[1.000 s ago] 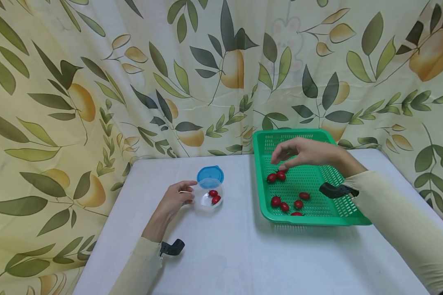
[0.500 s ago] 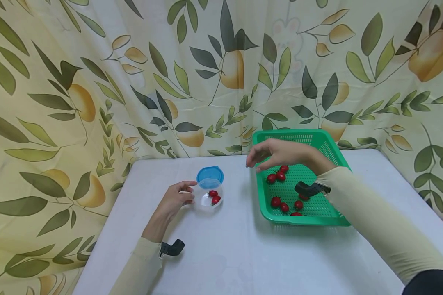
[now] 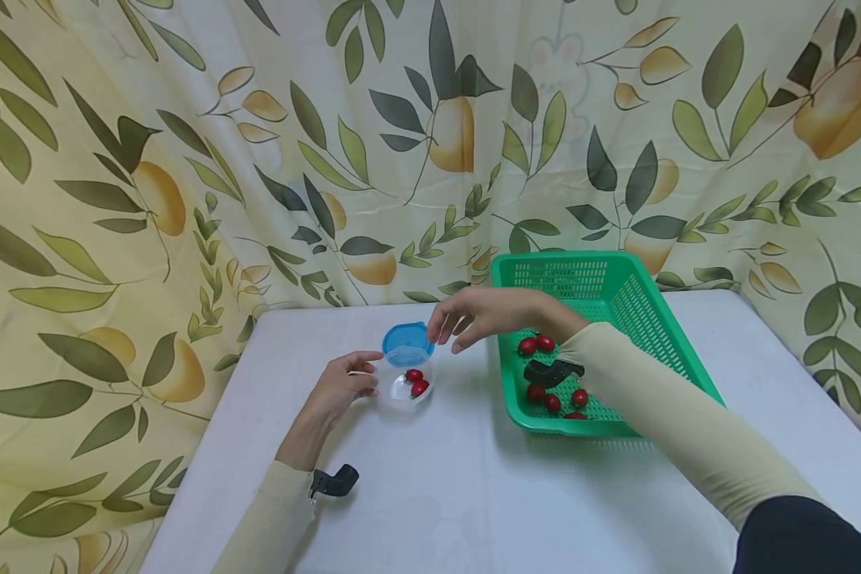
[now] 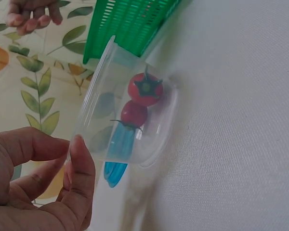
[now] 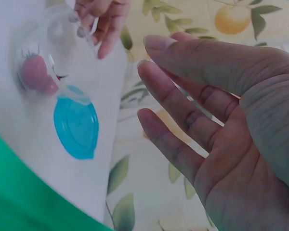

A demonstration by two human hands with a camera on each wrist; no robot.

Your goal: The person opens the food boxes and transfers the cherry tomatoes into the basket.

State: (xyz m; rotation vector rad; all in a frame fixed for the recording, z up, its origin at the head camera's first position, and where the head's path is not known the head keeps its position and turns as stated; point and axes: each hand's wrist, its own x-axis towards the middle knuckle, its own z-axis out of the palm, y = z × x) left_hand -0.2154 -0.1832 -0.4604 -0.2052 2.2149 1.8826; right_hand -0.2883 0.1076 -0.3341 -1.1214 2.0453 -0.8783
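A small clear plastic container (image 3: 400,401) stands on the table with its blue lid (image 3: 409,343) folded back behind it. Two cherry tomatoes (image 3: 416,384), red with green stalks, lie inside. My left hand (image 3: 339,388) pinches the container's rim between thumb and fingers, as the left wrist view shows close up. My right hand (image 3: 484,315) is over the table just right of the lid. Its fingers (image 5: 173,144) are loosely bent with nothing between them in the right wrist view.
A green plastic basket (image 3: 678,343) with several cherry tomatoes (image 3: 527,346) stands on the right, below my right forearm. The table has a white cloth (image 3: 430,494). Behind it hangs a leaf-and-fruit patterned curtain (image 3: 373,119).
My right hand has moved left from over the basket, past its left edge, to beside the blue lid. My left hand and the container have stayed in place.
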